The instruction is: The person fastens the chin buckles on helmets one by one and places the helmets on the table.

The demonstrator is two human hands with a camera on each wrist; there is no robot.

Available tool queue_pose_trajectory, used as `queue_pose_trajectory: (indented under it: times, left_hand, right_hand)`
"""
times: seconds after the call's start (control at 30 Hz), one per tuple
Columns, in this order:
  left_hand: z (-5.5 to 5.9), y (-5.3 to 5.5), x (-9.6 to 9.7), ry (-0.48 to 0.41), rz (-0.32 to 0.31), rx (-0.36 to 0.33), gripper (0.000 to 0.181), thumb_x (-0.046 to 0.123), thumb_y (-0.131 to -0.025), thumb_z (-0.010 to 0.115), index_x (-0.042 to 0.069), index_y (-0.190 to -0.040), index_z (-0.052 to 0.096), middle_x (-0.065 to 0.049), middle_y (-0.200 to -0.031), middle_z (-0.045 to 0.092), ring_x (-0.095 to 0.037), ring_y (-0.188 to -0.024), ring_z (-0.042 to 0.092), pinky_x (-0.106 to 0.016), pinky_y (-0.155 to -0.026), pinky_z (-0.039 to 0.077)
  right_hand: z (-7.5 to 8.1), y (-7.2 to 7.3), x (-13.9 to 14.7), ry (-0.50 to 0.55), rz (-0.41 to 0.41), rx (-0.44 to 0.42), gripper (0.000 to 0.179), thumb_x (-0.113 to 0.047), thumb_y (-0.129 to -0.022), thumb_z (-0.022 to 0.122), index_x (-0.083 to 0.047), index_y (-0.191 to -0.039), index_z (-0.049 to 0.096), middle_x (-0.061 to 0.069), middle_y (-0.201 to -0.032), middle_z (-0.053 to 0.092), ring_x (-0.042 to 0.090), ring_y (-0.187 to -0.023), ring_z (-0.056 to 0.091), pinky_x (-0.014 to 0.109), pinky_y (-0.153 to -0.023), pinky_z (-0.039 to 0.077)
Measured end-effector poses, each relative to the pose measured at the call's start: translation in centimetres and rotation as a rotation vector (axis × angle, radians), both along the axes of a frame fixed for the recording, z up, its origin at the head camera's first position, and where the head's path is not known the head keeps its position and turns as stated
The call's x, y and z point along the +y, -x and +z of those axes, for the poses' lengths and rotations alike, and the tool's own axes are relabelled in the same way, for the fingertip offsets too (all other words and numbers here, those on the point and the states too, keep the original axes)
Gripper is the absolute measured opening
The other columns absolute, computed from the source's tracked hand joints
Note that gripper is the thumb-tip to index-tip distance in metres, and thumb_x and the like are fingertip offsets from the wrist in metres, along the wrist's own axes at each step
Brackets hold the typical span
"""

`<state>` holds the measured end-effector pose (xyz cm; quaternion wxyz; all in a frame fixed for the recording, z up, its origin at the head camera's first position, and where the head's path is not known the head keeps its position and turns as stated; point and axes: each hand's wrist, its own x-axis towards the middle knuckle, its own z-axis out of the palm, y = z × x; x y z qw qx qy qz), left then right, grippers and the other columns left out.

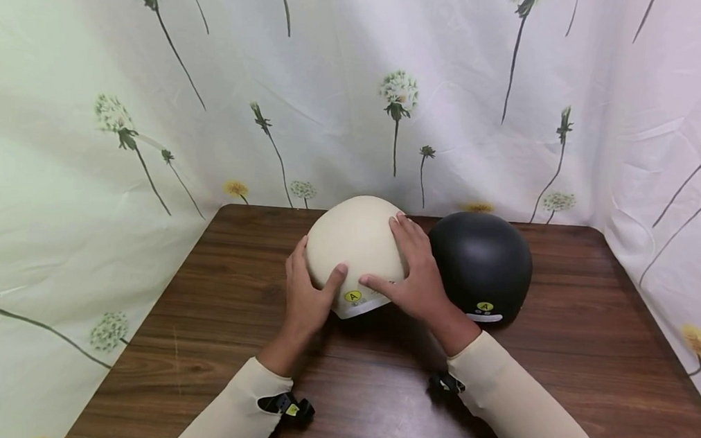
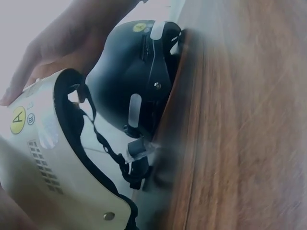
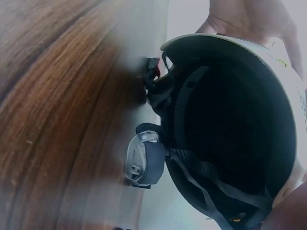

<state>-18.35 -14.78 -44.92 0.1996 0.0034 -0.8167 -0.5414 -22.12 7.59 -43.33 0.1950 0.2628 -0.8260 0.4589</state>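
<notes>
Cream helmet (image 1: 355, 237): right between both hands, tipped a bit, rim up off the desk (image 1: 224, 298) with the black straps (image 2: 115, 155) dangling underneath
Left grip (image 1: 308, 297): holding the shell's left side, fingers round the edge, thumb on the near face
Right grip (image 1: 417, 277): holding the opposite side, fingers reaching higher up the shell
Yellow A sticker (image 1: 353, 296): just below and between the thumb tips
Black helmet (image 1: 479, 261): sitting on the desk, just right of the right grip

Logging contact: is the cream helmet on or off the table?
Off: the right wrist view shows a gap between cream helmet and table.
</notes>
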Motion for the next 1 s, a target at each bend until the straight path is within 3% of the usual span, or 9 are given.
queue_pose_trajectory:
  times: [0.13, 0.37, 0.5, 0.77, 1.0]
  left_hand:
    - [-0.1, -0.3, 0.1, -0.050, 0.003, 0.009, 0.095, 0.048, -0.097, 0.076, 0.016, -0.172, 0.028, -0.020, -0.167, 0.035, -0.037, -0.150, 0.042, -0.061, -0.124, 0.036]
    - [-0.3, -0.6, 0.3, -0.100, 0.001, 0.016, 0.092, 0.046, -0.098, 0.075, 0.014, -0.171, 0.030, -0.021, -0.165, 0.039, -0.037, -0.150, 0.042, -0.062, -0.125, 0.034]
    - [0.0, -0.7, 0.4, -0.101, 0.003, 0.006, 0.093, 0.047, -0.098, 0.074, 0.012, -0.171, 0.030, -0.021, -0.165, 0.039, -0.037, -0.151, 0.041, -0.062, -0.126, 0.033]
    - [1.5, -0.7, 0.1, 0.003, 0.023, 0.018, 0.094, 0.051, -0.094, 0.078, 0.000, -0.161, 0.037, -0.024, -0.156, 0.042, -0.040, -0.144, 0.047, -0.060, -0.123, 0.039]
    - [2.7, -0.6, 0.1, 0.132, 0.013, -0.029, 0.103, 0.060, -0.093, 0.078, 0.015, -0.172, 0.029, -0.028, -0.162, 0.038, -0.045, -0.142, 0.049, -0.068, -0.115, 0.047]
  right_hand:
    - [0.6, -0.1, -0.1, -0.001, 0.017, 0.043, 0.109, -0.068, -0.085, 0.086, -0.013, -0.169, 0.042, 0.015, -0.178, 0.037, 0.044, -0.166, 0.028, 0.068, -0.133, 0.022]
    - [2.0, -0.2, 0.0, -0.059, 0.005, 0.128, 0.104, -0.047, -0.080, 0.095, -0.010, -0.165, 0.049, 0.015, -0.175, 0.042, 0.044, -0.162, 0.036, 0.070, -0.131, 0.022]
    - [2.5, -0.3, -0.1, -0.078, 0.004, 0.134, 0.103, -0.043, -0.079, 0.096, -0.009, -0.164, 0.050, 0.015, -0.174, 0.043, 0.043, -0.161, 0.037, 0.072, -0.131, 0.022]
    - [2.8, -0.4, -0.3, -0.096, 0.004, 0.176, 0.102, -0.043, -0.076, 0.097, -0.007, -0.161, 0.054, 0.019, -0.171, 0.047, 0.046, -0.158, 0.040, 0.074, -0.128, 0.023]
    - [2.8, -0.6, -0.5, -0.055, 0.027, 0.215, 0.104, -0.038, -0.071, 0.102, -0.006, -0.158, 0.056, 0.022, -0.174, 0.036, 0.045, -0.163, 0.031, 0.073, -0.127, 0.028]
